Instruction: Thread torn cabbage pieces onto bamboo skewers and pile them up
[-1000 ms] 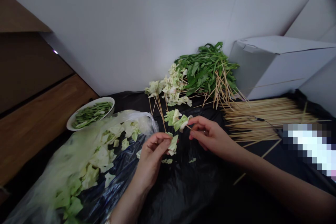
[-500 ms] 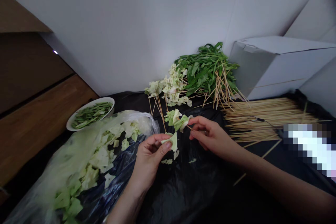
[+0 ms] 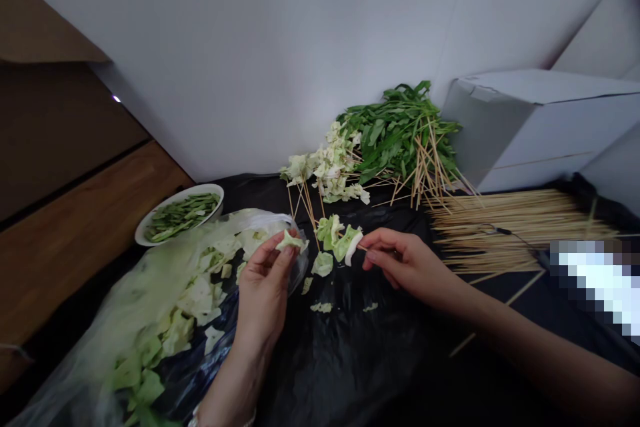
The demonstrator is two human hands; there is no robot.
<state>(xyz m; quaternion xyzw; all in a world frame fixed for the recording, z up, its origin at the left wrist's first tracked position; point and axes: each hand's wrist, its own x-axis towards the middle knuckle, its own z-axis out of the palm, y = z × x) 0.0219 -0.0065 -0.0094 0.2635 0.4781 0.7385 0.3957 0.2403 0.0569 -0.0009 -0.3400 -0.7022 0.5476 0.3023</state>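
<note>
Black plastic sheet (image 3: 370,360) before pale wall (image 3: 300,67): cabbage on sticks, part done.
Hands apart, both occupied. Pinched between thumb and fingers of left hand (image 3: 265,280): one loose cabbage piece (image 3: 290,241), off any stick, near the edge of the clear bag (image 3: 273,220). Pinched in right hand (image 3: 400,257): a held stick (image 3: 363,247), a few threaded pieces (image 3: 340,241) on it, over the sheet. Judged well underway, far from complete. Done: heap of loaded cabbage sticks (image 3: 333,163) near the wall, beside leafy greens (image 3: 385,133) with stick ends showing. Left: many loose leaves (image 3: 200,297) at the bag (inside or on top, cannot tell), broad spread of bare sticks (image 3: 510,230) on the right, bowl (image 3: 140,235) of cut green vegetables (image 3: 185,213) with no sticks visible.
</note>
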